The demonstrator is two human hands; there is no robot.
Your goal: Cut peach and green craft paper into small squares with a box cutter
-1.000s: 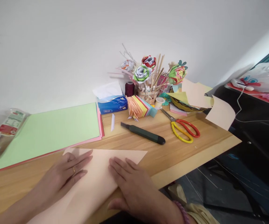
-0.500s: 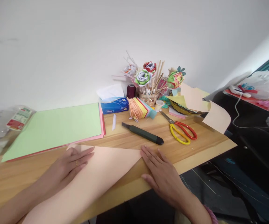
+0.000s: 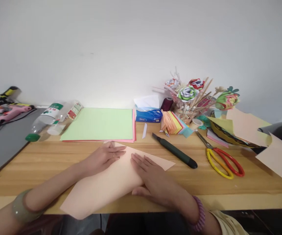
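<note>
Fingers loosely extended and gripping nothing, the left hand [image 3: 101, 159] and right hand [image 3: 153, 178] press flat on peach paper [image 3: 106, 189]. Its long axis slants from the near left, under both sets of fingers, to a pointed corner beyond the nearer right fingertips, just short of a dark green tool [image 3: 177, 152].

Two hands [image 3: 104, 156], two bottles [image 3: 51, 112], one tissue pack [image 3: 148, 115], one knife [image 3: 176, 151], one pair of scissors [image 3: 211, 150]
</note>
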